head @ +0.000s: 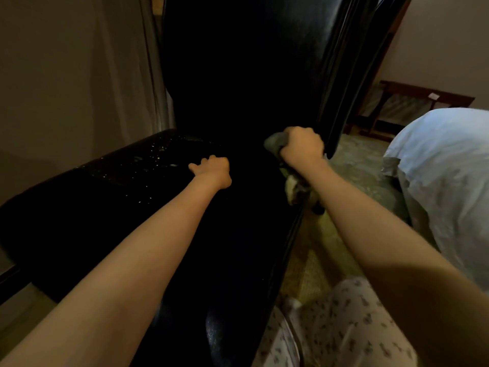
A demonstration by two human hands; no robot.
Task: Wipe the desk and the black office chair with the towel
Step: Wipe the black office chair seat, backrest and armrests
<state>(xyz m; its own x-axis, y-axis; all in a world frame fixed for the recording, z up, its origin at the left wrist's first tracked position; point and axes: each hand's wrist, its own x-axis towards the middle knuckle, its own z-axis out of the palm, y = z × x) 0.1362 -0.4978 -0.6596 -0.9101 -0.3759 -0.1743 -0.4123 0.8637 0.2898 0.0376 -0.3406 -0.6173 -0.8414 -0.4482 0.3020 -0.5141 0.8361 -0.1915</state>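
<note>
The black office chair [238,75] fills the middle of the view, its glossy back rising to the top edge and its seat running toward me. My right hand [301,147] grips a bunched grey-green towel [276,144] and presses it against the chair near its right edge; a loose end of the towel hangs below my wrist. My left hand [213,168] rests on the dark seat with its fingers curled down, beside the padded left armrest [105,181], which shows pale specks.
A curtain [119,70] hangs at the left behind the chair. A bed with pale blue bedding [444,168] stands at the right. A dark wooden rack [412,102] sits against the far wall. Patterned carpet [357,160] and my patterned trouser leg [344,327] show below.
</note>
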